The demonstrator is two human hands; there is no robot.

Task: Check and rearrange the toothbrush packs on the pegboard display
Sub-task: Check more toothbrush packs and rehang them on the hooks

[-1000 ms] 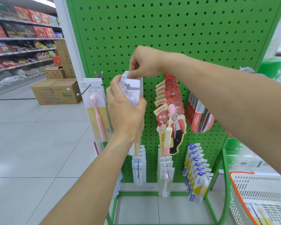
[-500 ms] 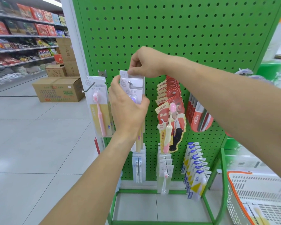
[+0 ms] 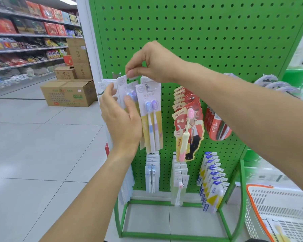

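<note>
Since a moment ago, one twin-brush pack [image 3: 128, 91] came off the hook and sits left of the hanging pack [image 3: 150, 116] on the green pegboard [image 3: 208, 41]. Right hand [image 3: 153, 62] fingers pinch its top edge; left hand [image 3: 121, 117] thumb presses its front, fingers spread behind.

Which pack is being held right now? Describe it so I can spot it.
On the green pegboard, look at the upper-left hooks. The held pack is pinched at its top by the right hand, with the left hand on it. Unlike the hanging twin-brush pack, it tilts off its hook.
</note>
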